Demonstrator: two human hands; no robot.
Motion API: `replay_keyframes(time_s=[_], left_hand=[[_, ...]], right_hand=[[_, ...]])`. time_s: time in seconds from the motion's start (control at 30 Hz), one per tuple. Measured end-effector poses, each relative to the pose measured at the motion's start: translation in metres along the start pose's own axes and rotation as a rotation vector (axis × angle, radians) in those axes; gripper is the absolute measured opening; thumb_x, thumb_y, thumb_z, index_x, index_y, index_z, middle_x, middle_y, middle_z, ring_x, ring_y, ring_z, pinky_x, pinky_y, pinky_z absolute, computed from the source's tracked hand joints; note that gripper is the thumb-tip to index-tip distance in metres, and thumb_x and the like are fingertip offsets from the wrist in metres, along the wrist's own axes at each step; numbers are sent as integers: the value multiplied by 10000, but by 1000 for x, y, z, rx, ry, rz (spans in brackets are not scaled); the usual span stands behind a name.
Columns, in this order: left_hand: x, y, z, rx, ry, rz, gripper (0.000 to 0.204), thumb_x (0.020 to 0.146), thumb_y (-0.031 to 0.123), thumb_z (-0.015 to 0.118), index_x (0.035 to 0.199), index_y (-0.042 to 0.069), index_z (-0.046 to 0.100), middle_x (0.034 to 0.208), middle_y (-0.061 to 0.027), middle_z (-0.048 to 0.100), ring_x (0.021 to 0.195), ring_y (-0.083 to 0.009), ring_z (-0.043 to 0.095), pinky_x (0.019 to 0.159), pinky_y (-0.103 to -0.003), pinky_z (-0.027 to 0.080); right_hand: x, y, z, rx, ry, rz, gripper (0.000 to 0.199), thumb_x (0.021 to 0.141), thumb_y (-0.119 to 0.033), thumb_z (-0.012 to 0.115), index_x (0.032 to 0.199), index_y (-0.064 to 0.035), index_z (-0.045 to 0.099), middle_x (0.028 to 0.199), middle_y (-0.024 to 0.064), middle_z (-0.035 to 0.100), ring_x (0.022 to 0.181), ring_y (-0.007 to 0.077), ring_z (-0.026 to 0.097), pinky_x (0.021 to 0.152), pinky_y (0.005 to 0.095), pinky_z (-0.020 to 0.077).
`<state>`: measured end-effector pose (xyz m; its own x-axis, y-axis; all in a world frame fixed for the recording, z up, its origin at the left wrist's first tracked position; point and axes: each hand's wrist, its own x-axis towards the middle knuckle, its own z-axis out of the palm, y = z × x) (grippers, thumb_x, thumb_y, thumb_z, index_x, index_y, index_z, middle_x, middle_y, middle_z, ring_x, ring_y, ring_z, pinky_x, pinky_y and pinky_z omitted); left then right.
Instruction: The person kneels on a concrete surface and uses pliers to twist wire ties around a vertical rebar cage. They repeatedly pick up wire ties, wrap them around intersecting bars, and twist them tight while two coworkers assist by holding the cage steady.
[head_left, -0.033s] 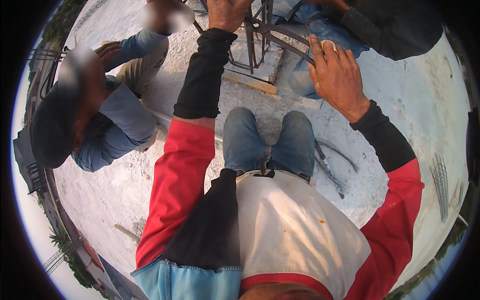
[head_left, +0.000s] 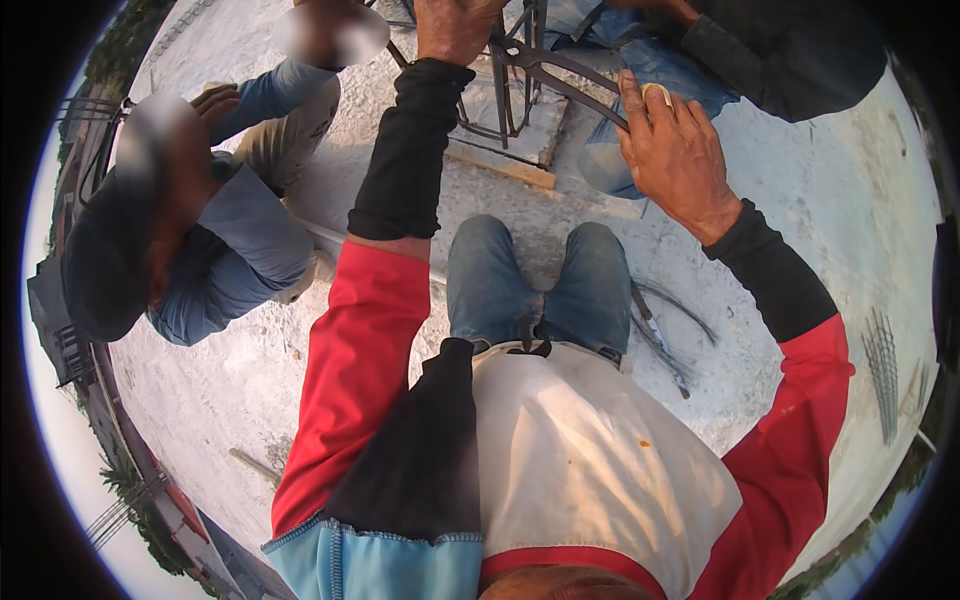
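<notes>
Pincers (head_left: pixel 568 76) beside steel bars (head_left: pixel 499 92)

Through the head view, I see the right hand (head_left: pixel 682 165) closed on the pincers' handles; I can't tell the grip of the left hand (head_left: pixel 456 30), cropped above. A slack hold could let the tool slip toward a co-worker's leg (head_left: pixel 608 165). Outdoors; pale, rough floor (head_left: pixel 810 215), wire strands (head_left: pixel 662 345) on it.

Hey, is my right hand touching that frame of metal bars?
Apart. The head view shows the right hand to the right of the metal-bar frame, with the pincers spanning a plain gap between them.
</notes>
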<state>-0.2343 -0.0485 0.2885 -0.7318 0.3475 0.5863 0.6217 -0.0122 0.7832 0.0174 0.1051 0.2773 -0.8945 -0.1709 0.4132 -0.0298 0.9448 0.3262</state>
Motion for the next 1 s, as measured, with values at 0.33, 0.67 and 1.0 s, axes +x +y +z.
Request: replay_keyframes(time_s=[0.33, 0.67, 1.0], left_hand=[[16, -10, 2, 29, -27, -11, 237, 915, 136, 758, 1089, -14, 699, 795, -13, 637, 700, -89, 528, 603, -286, 438], [10, -2, 0, 66, -6, -14, 328, 919, 184, 760, 1176, -11, 700, 883, -93, 719, 777, -152, 630, 715, -342, 528], [6, 0, 4, -23, 53, 56, 400, 854, 370, 875, 907, 9, 711, 802, -75, 708, 717, -188, 690, 672, -368, 551]], right_hand=[[42, 92, 50, -128, 55, -421, 507, 910, -126, 647, 1375, 72, 603, 982, 109, 626, 861, 207, 666, 721, 306, 565], [-11, -35, 31, 1964, -527, 565, 401, 1076, -270, 546, 1259, 77, 627, 838, 125, 666, 661, 186, 667, 609, 357, 574], [-6, -76, 32, 2280, -450, 663, 547, 1049, -470, 614, 1254, 37, 612, 872, 60, 630, 713, 124, 648, 643, 309, 593]])
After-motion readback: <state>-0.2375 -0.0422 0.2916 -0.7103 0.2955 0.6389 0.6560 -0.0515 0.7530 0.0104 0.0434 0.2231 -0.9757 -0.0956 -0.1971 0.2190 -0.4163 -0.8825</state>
